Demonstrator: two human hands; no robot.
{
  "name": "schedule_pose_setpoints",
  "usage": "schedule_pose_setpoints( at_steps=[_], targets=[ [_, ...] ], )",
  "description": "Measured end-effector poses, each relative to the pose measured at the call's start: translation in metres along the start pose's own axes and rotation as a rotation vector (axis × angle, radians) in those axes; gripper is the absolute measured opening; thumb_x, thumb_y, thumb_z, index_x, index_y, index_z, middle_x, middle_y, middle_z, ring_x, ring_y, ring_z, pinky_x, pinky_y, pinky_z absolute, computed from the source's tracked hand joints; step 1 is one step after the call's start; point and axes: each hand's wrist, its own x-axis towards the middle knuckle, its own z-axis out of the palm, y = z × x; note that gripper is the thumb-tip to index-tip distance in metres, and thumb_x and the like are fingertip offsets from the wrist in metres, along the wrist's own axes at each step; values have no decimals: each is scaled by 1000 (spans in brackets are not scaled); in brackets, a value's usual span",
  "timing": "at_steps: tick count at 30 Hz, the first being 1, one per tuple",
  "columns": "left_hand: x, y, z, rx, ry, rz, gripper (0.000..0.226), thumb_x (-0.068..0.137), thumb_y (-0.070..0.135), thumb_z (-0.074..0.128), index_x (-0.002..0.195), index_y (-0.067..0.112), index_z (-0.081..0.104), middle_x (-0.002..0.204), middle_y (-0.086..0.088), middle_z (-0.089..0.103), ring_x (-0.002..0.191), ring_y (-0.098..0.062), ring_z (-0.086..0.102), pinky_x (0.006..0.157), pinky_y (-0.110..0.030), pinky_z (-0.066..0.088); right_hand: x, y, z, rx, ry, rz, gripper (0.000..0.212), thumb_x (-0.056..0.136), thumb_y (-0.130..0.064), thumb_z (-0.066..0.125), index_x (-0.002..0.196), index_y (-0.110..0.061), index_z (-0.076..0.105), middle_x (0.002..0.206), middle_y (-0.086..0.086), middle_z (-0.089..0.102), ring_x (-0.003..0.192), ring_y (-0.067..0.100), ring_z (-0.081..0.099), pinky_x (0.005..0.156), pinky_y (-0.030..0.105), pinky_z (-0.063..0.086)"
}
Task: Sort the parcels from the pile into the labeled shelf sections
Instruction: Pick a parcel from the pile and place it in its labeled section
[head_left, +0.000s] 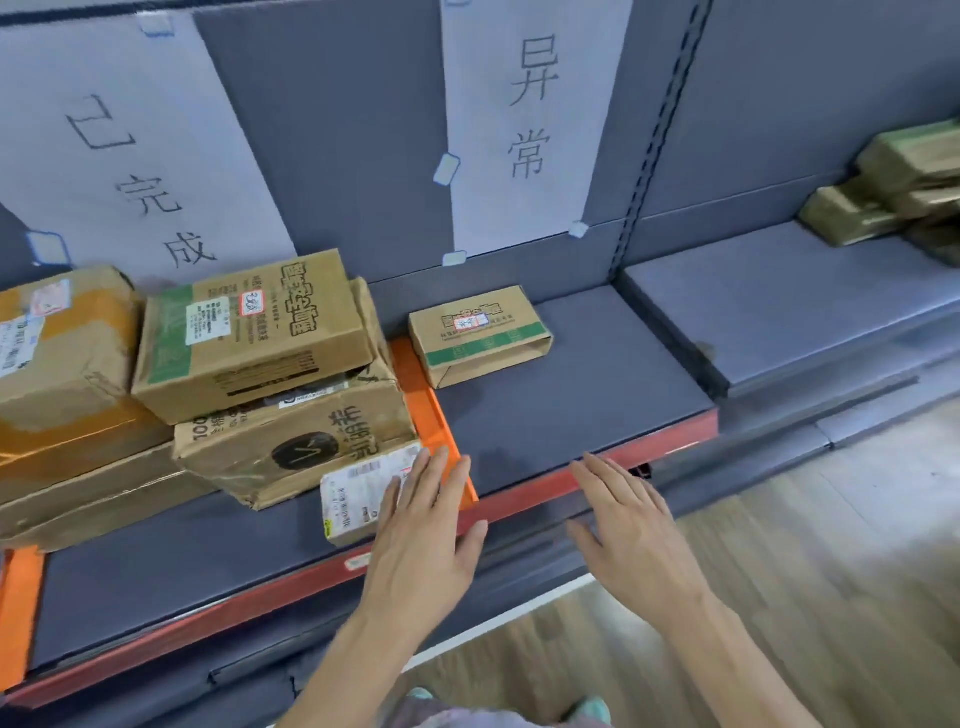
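Both hands are empty and spread flat, fingers straight. The left hand (421, 530) reaches over the red front edge of the shelf (545, 415). Its fingertips lie across the white label of the lower parcel (291, 452) and the near end of the orange divider (423, 405). Whether they press on either or only hover, I cannot tell. The right hand (631, 525) is near it to the right, over the same front edge, and touches no parcel.

Left of the divider, under the sign 已完成 (140, 156), the section holds a stack. The lower parcel lies with its long axis along the shelf, 1 corner jutting toward the front edge. The upper parcel (254, 332) sits on it, and a taped parcel (57, 353) stands against them on the left. Right of the divider, under the sign 异常 (524, 114), 1 small parcel (480, 332) lies flat near the back wall, just beside the divider and well apart from both hands.

The pile (893, 182) is at the far right, on the neighbouring shelf (779, 312), several boxes stacked against the back panel and blurred. It lies to the right of and beyond both hands, and the right hand is the nearer of the 2. With nothing held, the next move is probably a reach rightward to that pile, led by the right hand. The boxes there seem to lie slantwise to the shelf edge, though the blur leaves that uncertain.
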Motion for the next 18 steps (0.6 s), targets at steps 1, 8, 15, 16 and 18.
schedule_pose_setpoints(
  at_steps=[1, 8, 15, 16, 18],
  targets=[
    [6, 16, 4, -4, -4, 20, 69, 106, 51, 37, 165, 32, 7, 172, 10, -8, 157, -9, -15, 124, -33, -8, -4, 15, -5, -1, 6, 14, 64, 104, -44, 45, 160, -26, 21, 167, -11, 17, 154, 7, 11, 125, 27, 7],
    [45, 128, 39, 18, -59, 179, 69, 107, 51, 37, 164, 32, 5, 173, 8, -4, 158, -12, -12, 123, -33, -7, -37, 131, -37, -7, 54, 145, 64, 104, -49, 44, 160, -28, 21, 167, -13, 18, 154, 7, 11, 123, 27, 4],
    [79, 219, 70, 3, -135, 299, 72, 107, 49, 38, 165, 29, 1, 173, 7, -9, 157, -12, -16, 124, -34, -8, -82, 224, -61, -38, 65, 282, 67, 104, -47, 44, 161, -28, 17, 167, -10, 17, 155, 11, 11, 125, 34, 10],
    [84, 231, 74, 8, -151, 326, 72, 107, 49, 39, 165, 29, 0, 173, 7, -10, 157, -12, -17, 125, -34, -7, -88, 235, -63, -35, 74, 307, 67, 103, -47, 45, 161, -27, 18, 167, -10, 18, 155, 11, 11, 125, 33, 10],
    [96, 256, 81, 19, -184, 384, 73, 107, 50, 38, 165, 29, -1, 172, 6, -11, 157, -12, -18, 125, -35, -7, -101, 255, -68, -24, 102, 364, 66, 103, -46, 45, 161, -27, 19, 167, -10, 19, 155, 11, 11, 125, 32, 9]
  ],
)
